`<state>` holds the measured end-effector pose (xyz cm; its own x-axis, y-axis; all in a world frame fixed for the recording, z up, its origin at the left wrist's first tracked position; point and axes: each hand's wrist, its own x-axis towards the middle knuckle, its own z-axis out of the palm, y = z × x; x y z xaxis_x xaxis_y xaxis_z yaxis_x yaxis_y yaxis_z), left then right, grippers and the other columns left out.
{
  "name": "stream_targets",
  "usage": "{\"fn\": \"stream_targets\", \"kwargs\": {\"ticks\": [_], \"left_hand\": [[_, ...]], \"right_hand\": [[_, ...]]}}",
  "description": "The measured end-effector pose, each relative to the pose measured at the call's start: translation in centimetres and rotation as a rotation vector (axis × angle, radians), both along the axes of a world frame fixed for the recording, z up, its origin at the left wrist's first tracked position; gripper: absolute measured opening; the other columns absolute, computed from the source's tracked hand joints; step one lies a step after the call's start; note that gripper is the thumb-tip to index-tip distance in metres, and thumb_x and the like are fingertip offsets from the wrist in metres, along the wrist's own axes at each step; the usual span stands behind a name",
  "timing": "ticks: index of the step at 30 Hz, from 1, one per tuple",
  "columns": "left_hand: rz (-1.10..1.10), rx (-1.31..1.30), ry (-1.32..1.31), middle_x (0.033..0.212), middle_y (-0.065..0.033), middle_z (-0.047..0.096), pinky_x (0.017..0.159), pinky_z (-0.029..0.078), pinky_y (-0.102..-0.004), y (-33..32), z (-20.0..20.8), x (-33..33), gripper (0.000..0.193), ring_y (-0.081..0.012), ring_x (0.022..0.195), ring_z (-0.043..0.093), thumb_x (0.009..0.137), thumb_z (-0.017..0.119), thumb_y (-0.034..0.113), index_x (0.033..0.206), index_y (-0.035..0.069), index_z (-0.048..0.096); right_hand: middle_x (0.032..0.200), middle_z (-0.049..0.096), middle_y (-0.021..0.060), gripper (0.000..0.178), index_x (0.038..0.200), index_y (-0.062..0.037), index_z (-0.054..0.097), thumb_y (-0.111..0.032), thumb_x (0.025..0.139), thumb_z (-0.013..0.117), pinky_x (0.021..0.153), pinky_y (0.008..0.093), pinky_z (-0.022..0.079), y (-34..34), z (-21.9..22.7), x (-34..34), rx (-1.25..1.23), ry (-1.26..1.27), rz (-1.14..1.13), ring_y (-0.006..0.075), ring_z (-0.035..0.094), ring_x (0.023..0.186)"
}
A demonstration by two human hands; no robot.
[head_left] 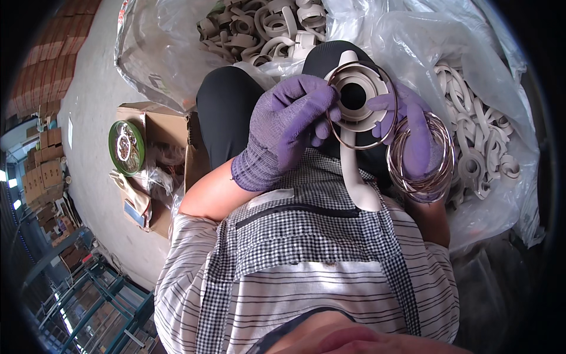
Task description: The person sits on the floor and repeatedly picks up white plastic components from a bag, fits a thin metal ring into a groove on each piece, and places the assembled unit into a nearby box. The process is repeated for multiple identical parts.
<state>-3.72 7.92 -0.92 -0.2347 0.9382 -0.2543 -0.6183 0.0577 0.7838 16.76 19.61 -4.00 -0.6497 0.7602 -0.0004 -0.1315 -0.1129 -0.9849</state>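
My left hand (289, 121), in a purple knit glove, pinches the edge of a thin brown metal ring (339, 138) between thumb and fingers. That ring lies around a beige plastic part (356, 123), which has a round stepped body with a central hole and a long curved handle. My right hand (415, 133), gloved alike, grips the part's right side with its fingertips. A bundle of similar metal rings (398, 162) hangs around the right hand. How the ring seats on the part's far side is hidden.
At the front, a clear plastic bag (159, 65) holds many beige parts (277, 26). On the right, another bag (407, 44) holds handled pieces (471, 159). A cardboard box (167, 127) stands left, with a green round tray (112, 147) on it. Stacked cartons (44, 177) lie farther left.
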Motion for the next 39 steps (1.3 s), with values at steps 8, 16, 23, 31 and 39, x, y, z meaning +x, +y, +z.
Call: {"fn": "stream_targets", "kwargs": {"ticks": [8,16,23,31,39], "left_hand": [[-0.052,0.069,-0.041,0.086,-0.0088,0.07,0.053,0.046,-0.022,0.3,-0.8,-0.5,0.02,-0.0094,0.057,0.056,0.105,0.056,0.016,0.107,-0.002,0.065],[-0.053,0.03,-0.018,0.086,-0.0081,0.071,0.053,0.046,-0.0219,0.3,0.0,-0.6,0.021,-0.0091,0.056,0.056,0.105,0.058,0.017,0.109,-0.002,0.065],[-0.036,0.052,-0.015,0.086,-0.0064,0.071,0.052,0.047,-0.0211,0.0,0.2,-0.5,0.02,-0.008,0.058,0.058,0.105,0.06,0.018,0.108,-0.001,0.066],[-0.036,0.075,-0.026,0.087,-0.0065,0.072,0.055,0.051,-0.0213,-0.1,0.3,-0.6,0.019,-0.0082,0.063,0.062,0.105,0.062,0.017,0.109,0.0,0.066],[-0.047,0.086,0.078,0.092,-0.0148,0.071,0.055,0.05,-0.0231,-0.2,0.3,-0.5,0.019,-0.0123,0.061,0.062,0.108,0.052,0.015,0.114,0.0,0.062]], "right_hand": [[0.11,0.074,0.0167,0.043,0.139,0.0055,0.054,-0.024,0.11,0.041,0.067,0.0254,0.05,0.0,0.1,0.5,-0.108,0.038,-0.009,0.0066,0.051,0.063],[0.105,0.074,0.0193,0.042,0.138,0.0019,0.058,-0.026,0.109,0.045,0.065,0.0241,0.049,-0.4,0.2,0.2,-0.047,-0.008,-0.061,0.0088,0.055,0.066],[0.104,0.074,0.0194,0.045,0.139,0.0011,0.057,-0.031,0.109,0.047,0.064,0.0231,0.049,-0.2,-0.2,0.5,-0.092,-0.014,-0.07,0.0092,0.056,0.066],[0.103,0.075,0.0168,0.048,0.137,0.0063,0.056,-0.031,0.108,0.049,0.061,0.0207,0.048,-0.3,-0.2,0.5,-0.115,0.025,-0.088,0.0054,0.053,0.062],[0.104,0.074,0.0168,0.053,0.137,0.0065,0.056,-0.037,0.107,0.052,0.062,0.0213,0.049,-0.4,-0.5,0.6,-0.221,-0.021,-0.118,0.0073,0.057,0.065]]}}
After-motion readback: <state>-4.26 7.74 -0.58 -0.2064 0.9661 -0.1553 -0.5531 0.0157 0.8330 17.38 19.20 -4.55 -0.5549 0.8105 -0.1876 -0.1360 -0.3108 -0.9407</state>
